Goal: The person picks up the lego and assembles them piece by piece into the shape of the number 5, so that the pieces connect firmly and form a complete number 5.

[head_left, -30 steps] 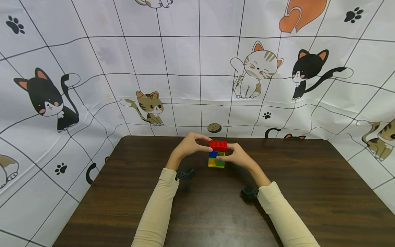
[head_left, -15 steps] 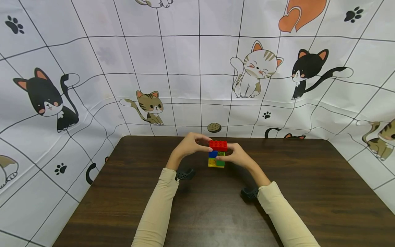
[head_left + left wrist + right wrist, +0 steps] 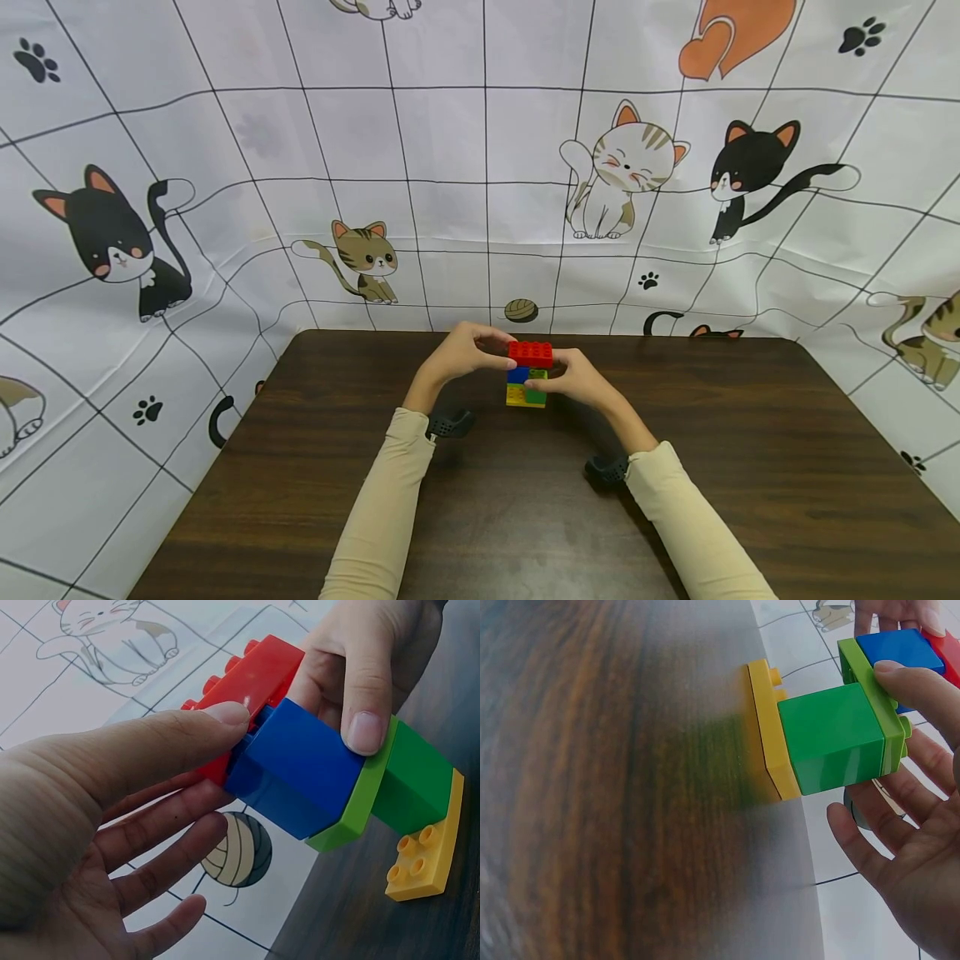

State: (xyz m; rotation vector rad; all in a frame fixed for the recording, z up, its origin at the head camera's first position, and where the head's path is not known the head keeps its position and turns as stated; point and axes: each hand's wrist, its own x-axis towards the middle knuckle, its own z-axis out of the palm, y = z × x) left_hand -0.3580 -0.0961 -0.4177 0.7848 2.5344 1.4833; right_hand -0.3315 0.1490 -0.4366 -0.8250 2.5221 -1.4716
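My left hand (image 3: 459, 354) pinches a red toy brick (image 3: 531, 353) between thumb and forefinger at the top of a small stack. Below it is a blue brick (image 3: 300, 769), with a narrow gap and some blue studs showing between the two in the left wrist view. The blue brick sits on a lime-green plate (image 3: 356, 799), above a green brick (image 3: 832, 735) and a yellow plate (image 3: 769, 742) at the bottom. My right hand (image 3: 579, 379) grips the stack around the lime plate, thumb on the near side. Whether the yellow plate touches the table cannot be told.
A dark brown wooden table (image 3: 502, 517) lies under both arms. Behind it hangs a white gridded sheet (image 3: 450, 142) printed with cats, paws and a yarn ball. Dark wrist devices are worn on the left wrist (image 3: 452, 423) and right wrist (image 3: 606, 471).
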